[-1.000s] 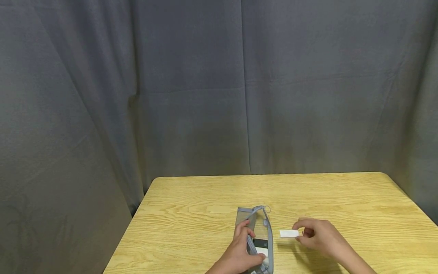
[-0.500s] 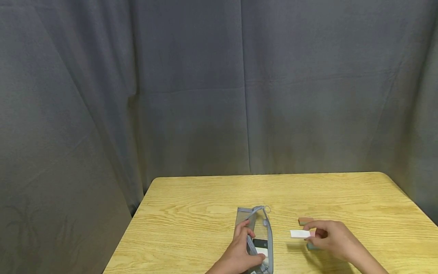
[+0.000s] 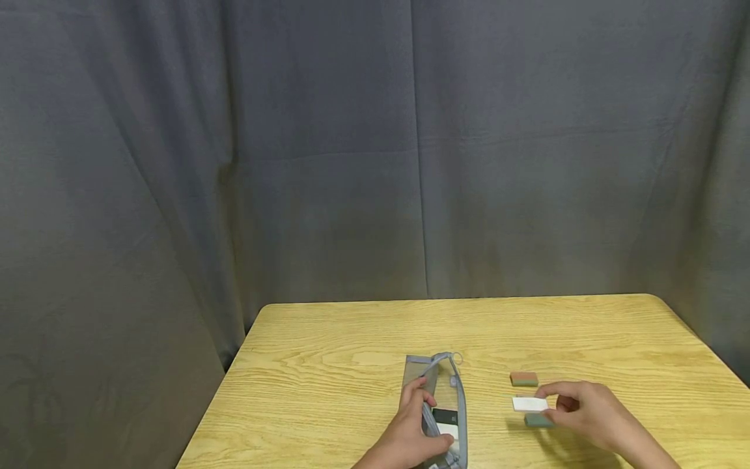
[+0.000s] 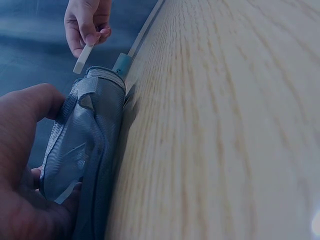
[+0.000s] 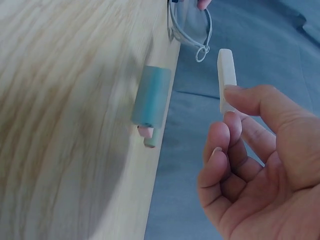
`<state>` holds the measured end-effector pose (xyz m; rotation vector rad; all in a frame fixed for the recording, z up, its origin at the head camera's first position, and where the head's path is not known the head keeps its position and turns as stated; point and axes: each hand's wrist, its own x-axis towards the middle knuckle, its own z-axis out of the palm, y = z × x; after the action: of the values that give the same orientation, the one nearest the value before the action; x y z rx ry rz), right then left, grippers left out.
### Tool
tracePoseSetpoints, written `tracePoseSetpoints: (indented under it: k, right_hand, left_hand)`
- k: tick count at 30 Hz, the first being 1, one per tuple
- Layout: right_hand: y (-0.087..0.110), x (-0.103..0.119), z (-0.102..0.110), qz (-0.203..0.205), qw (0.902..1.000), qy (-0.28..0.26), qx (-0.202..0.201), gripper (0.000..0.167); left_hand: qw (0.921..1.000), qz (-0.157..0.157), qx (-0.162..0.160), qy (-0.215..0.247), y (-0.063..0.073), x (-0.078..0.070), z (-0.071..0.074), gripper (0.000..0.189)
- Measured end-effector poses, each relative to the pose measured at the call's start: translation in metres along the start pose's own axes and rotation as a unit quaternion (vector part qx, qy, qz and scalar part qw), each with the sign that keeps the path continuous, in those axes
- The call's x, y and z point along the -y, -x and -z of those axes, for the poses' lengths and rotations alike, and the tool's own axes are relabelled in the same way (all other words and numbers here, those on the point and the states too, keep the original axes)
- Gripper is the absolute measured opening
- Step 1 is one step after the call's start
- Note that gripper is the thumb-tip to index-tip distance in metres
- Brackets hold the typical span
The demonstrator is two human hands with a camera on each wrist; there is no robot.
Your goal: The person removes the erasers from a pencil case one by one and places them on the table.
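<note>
My right hand (image 3: 588, 413) pinches a flat white eraser (image 3: 530, 404) between thumb and fingertips, raised over the table. In the right wrist view the eraser (image 5: 227, 79) points up from the fingertips, its other fingers curled below. My left hand (image 3: 413, 433) holds a grey mesh pencil case (image 3: 461, 417) by its sides, thumb at the open zipper edge. Inside the case lies a black-and-white block (image 3: 446, 417). Beneath the held eraser sits a teal block (image 3: 538, 421); beyond it lies an orange-and-green block (image 3: 524, 379). A small pink block (image 5: 145, 132) shows past the teal one.
The wood-grain table (image 3: 328, 365) carries all these things. A grey curtain (image 3: 328, 195) hangs behind and to the left of it. The case's ring pull (image 3: 458, 357) is at its far end.
My right hand has moved right with the white eraser, away from the pencil case, uncovering the orange-and-green and teal blocks. My left hand has stayed on the case.
</note>
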<state>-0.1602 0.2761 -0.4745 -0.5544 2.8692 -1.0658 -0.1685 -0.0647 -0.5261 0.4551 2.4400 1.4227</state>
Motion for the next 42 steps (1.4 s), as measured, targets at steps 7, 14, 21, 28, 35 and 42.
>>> tracePoseSetpoints:
  k: [7, 14, 21, 28, 35, 42]
  right_hand:
    - [0.003, -0.009, 0.002, -0.003, 1.0, 0.003, 0.007, 0.023]
    - [0.008, -0.015, 0.001, -0.003, 0.9998, -0.011, 0.019, 0.021]
    - [0.012, -0.021, -0.002, -0.013, 0.9992, -0.021, 0.031, 0.019]
    - [0.016, -0.024, -0.003, -0.008, 0.9985, -0.036, 0.041, 0.016]
    - [0.017, -0.027, -0.003, -0.046, 0.992, -0.077, 0.089, 0.022]
    - [0.017, -0.034, -0.005, -0.059, 0.9831, -0.125, 0.121, 0.026]
  left_hand:
    - [1.0, 0.002, -0.001, -0.001, 0.0, -0.002, 0.001, 0.049]
    - [1.0, 0.003, -0.002, 0.001, 0.0, -0.002, 0.0, 0.049]
    - [0.9999, 0.008, 0.0, -0.012, -0.001, -0.001, 0.0, 0.048]
    - [0.9998, 0.004, 0.004, -0.018, 0.0, 0.0, 0.001, 0.047]
    - [0.9999, 0.013, 0.004, -0.01, -0.001, 0.001, 0.001, 0.048]
    - [1.0, 0.005, 0.005, 0.002, -0.001, 0.0, 0.001, 0.048]
